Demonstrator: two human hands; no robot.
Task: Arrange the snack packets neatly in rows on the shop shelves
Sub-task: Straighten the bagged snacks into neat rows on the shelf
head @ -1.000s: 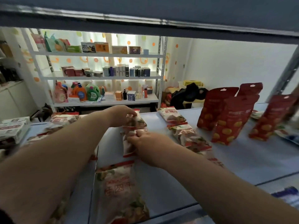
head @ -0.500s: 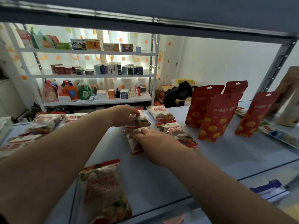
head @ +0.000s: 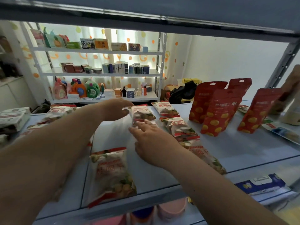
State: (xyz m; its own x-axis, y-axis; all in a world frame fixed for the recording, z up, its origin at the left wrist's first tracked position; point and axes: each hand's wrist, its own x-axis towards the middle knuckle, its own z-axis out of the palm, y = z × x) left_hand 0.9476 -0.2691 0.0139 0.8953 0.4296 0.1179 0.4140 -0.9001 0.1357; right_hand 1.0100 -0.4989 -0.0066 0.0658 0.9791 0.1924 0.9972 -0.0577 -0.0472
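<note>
Clear snack packets with red lettering lie flat on the pale blue shelf. My left hand pinches the top left corner of one far packet. Just in front of it, my right hand rests with straight, spread fingers on a second packet, which it mostly hides. A row of three like packets runs front to back just right of my right hand. Another packet lies alone near the front edge. More packets lie at the far left.
Several red stand-up pouches stand at the right, with a brown bag beyond them. The upper shelf board hangs low overhead, and a metal upright stands at the right. Stacked packs sit far left. A blue packet lies on the lower shelf.
My right hand has straightened and spread its fingers over the packet that it pressed before. The far packet in my left hand has shifted a little and lies squarer to the row.
</note>
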